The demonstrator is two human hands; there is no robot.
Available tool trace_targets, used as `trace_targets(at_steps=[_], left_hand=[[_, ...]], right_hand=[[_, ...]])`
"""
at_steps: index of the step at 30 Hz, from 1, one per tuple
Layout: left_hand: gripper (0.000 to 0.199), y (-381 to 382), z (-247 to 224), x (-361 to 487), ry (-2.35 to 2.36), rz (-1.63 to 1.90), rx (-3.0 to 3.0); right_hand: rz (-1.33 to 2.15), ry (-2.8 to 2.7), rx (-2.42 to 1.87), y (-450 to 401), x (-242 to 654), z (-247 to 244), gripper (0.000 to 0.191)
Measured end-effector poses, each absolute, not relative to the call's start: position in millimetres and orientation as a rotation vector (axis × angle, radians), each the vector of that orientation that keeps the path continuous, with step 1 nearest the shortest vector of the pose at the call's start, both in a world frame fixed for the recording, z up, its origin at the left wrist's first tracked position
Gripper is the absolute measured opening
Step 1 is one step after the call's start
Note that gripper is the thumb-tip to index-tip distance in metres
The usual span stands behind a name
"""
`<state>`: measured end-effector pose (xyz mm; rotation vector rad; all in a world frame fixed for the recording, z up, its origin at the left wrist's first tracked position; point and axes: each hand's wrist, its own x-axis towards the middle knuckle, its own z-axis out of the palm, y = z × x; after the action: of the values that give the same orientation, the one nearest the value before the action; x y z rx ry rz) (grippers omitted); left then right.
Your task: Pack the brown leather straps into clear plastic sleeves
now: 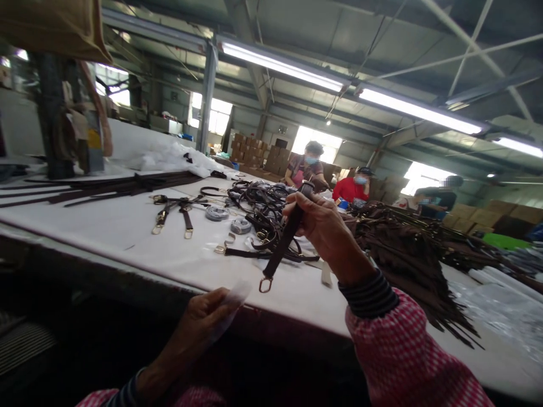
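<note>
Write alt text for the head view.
The right hand holds up a dark strap with a metal loop at its lower end; the left hand pinches a translucent sheet. More straps lie piled on a white table, with three people beyond.

Cardboard boxes (246,151), tube lights (282,66) overhead

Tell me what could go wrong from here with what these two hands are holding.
The dark strap in the right hand might snag on the tangled straps if lowered among them.

Its metal ring hangs free at the lower end, so it could swing and knock the table.

The translucent sheet in the left hand looks thin and light; near the table's front edge in this view, it might drop off if released.
</note>
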<state>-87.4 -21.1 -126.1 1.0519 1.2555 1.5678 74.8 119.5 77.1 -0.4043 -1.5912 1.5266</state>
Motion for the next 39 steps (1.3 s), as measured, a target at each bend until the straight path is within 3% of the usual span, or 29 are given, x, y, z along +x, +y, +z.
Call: trace_targets(at_steps=[23, 39], left_hand=[[0.041, -26, -145, -98, 1.319, 1.556, 1.147], [0.039, -19, -102, -92, 1.017, 1.457, 1.058]], right_hand=[[1.558, -1.542, -0.369, 107, 47, 72, 0.032], [1.647, -1.452, -0.413, 116, 61, 55, 0.039]])
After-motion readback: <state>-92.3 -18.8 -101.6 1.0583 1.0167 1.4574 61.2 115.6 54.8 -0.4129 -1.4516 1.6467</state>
